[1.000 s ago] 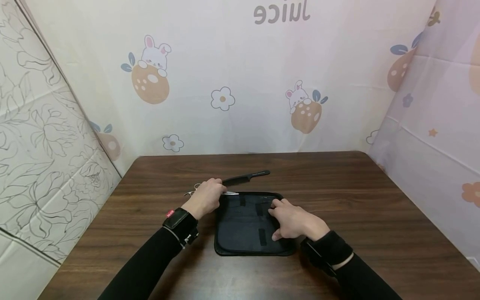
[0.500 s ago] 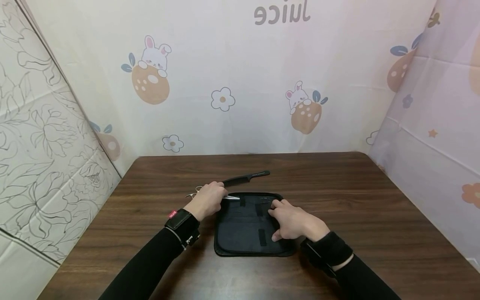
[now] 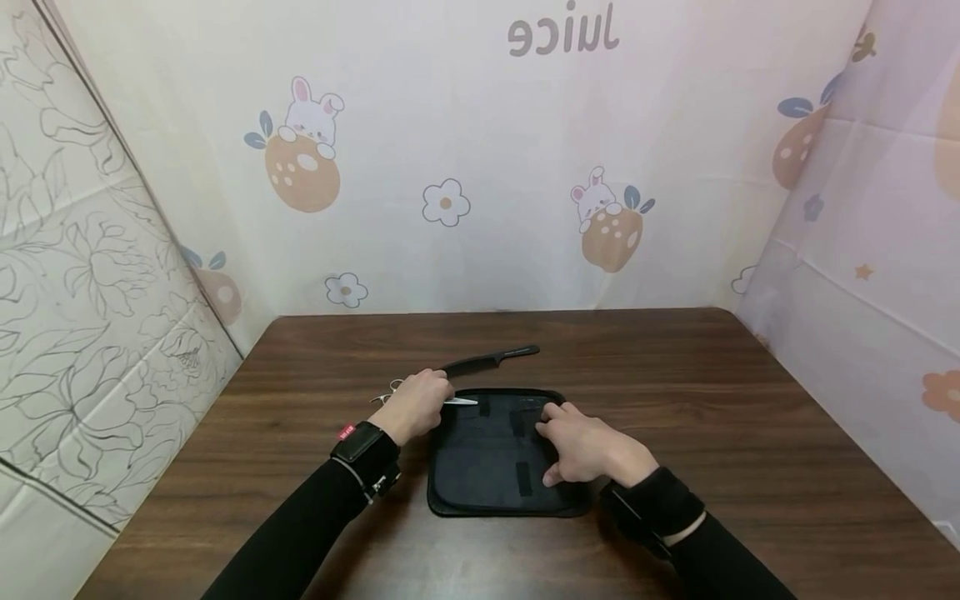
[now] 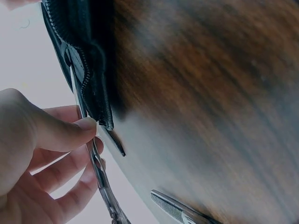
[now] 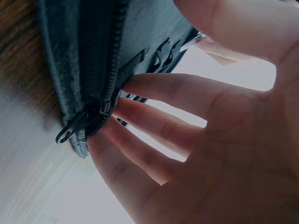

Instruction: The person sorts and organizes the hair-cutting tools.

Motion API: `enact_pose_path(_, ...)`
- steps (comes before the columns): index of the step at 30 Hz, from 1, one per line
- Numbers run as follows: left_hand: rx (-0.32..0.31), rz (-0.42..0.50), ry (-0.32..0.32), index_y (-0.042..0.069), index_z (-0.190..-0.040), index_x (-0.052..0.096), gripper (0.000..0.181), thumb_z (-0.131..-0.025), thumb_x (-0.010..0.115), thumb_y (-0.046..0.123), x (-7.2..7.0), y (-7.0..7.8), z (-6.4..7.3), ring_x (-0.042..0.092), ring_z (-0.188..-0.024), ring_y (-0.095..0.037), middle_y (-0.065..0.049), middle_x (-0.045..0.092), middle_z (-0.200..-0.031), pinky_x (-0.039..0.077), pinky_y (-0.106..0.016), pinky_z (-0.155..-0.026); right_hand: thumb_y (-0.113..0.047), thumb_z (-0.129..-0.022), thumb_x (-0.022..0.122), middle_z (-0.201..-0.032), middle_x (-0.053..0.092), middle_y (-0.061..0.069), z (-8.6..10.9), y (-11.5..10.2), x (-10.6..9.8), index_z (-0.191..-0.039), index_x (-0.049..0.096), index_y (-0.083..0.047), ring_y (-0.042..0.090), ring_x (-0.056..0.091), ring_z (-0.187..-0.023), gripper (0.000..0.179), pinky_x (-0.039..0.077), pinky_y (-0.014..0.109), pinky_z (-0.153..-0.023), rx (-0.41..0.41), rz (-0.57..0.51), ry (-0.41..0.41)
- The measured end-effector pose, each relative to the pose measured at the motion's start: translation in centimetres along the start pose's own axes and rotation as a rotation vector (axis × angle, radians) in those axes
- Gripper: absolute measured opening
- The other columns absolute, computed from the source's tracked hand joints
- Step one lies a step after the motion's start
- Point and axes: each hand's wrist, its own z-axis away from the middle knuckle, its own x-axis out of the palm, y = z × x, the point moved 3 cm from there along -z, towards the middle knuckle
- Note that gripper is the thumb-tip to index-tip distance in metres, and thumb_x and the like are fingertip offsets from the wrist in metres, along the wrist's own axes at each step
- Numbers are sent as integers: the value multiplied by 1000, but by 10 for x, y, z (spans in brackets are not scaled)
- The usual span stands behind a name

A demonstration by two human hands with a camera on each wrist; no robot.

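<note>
My left hand [image 3: 422, 405] pinches a pair of silver scissors [image 4: 99, 163] between thumb and fingers at the far left corner of a black zip case [image 3: 480, 467]. Their slim blade [image 3: 462, 402] points right, over the case's inside. From the left wrist view, the tip lies close to a dark strap on the case; whether it is under the strap I cannot tell. My right hand [image 3: 592, 442] rests on the case's right side. Its fairly straight fingers touch the zipped edge beside a zip pull [image 5: 70, 128].
Behind the case a black comb [image 3: 487, 361] lies on the brown wooden table [image 3: 750, 433]. A toothed metal blade [image 4: 168, 205] lies near the left hand. Patterned cloth [image 3: 450, 125] hangs behind the table and along its sides.
The left hand has shifted slightly right and nearer with the scissors, bringing the blade from the case's far rim to over its inside. The right hand has stayed in place.
</note>
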Motion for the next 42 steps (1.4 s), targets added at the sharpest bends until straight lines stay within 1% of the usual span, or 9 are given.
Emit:
enact_pose_path(3,-2,4,-5,10,-94,78,24,-82,74,-11,2,0,-1,65,-94,-26,-6,66,-94,54,-40,-79,-27,-83,86,-142,47,11,0,0,0,-140,58,2,28,44,-125,69,48,44,-94,-8,-2,-2)
enact_pose_path(7,1,1,-5,10,-93,78,23,-83,74,-10,3,1,-1,65,-93,-24,-5,66,-94,55,-39,-78,-27,-83,86,-140,48,10,-1,0,1,-140,58,2,28,44,-124,69,48,44,-94,-9,-1,-4)
enact_pose_path(15,6,0,-1,10,-95,78,22,-84,74,-9,0,7,-3,66,-95,-25,-6,68,-97,55,-39,-82,-28,-83,87,-139,49,10,0,-1,1,-140,58,3,28,44,-123,71,48,45,-94,1,-1,1)
enact_pose_path(20,21,11,6,9,-93,78,21,-84,73,-10,1,8,-3,67,-94,-24,-7,68,-95,55,-37,-82,-27,-83,87,-138,49,10,0,-1,1,-140,58,3,28,45,-122,70,48,45,-93,-4,-2,2)
enact_pose_path(23,18,10,8,9,-92,78,21,-85,73,-10,2,8,-3,67,-94,-24,-6,68,-95,55,-37,-81,-27,-83,86,-139,49,10,0,-1,1,-140,58,3,27,45,-122,70,48,44,-93,-5,-2,2)
enact_pose_path(32,-22,16,-11,9,-97,79,23,-85,72,-9,4,7,-7,66,-100,-23,-6,69,-102,55,-39,-83,-27,-83,87,-138,49,10,0,-1,0,-139,59,3,27,44,-122,70,48,44,-93,-9,11,16)
enact_pose_path(42,-9,29,3,10,-97,78,22,-86,72,-8,4,9,-7,66,-99,-25,-7,69,-103,55,-40,-82,-27,-83,86,-140,49,11,-1,-1,1,-139,58,3,28,44,-122,70,48,44,-93,-11,25,13)
